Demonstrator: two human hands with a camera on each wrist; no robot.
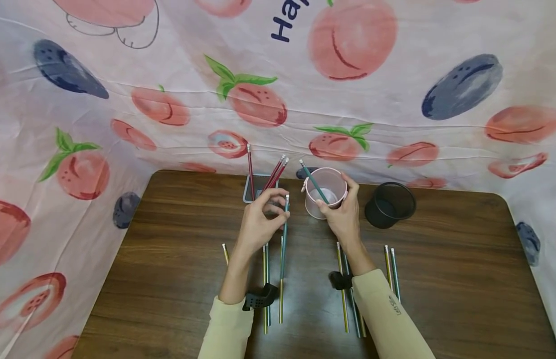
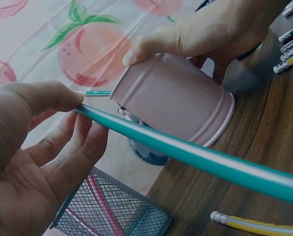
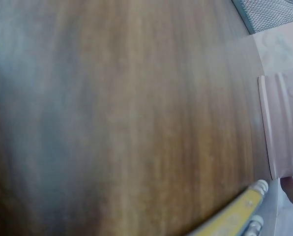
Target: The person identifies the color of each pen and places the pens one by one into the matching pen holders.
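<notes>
Your left hand (image 1: 260,219) pinches a teal pencil (image 1: 284,234) between thumb and curled fingers, just beside the pink cup (image 1: 324,197). Your right hand (image 1: 342,214) wraps that cup, tilting it on the table (image 1: 170,279). Tilt further and it could tip, spilling its pencil.

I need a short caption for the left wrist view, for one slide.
Left hand pinches a green pencil while the right hand tilts a pink cup on the wooden table.

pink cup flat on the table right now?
No. In the left wrist view the pink cup is tipped on its base edge, held by the right hand.
</notes>
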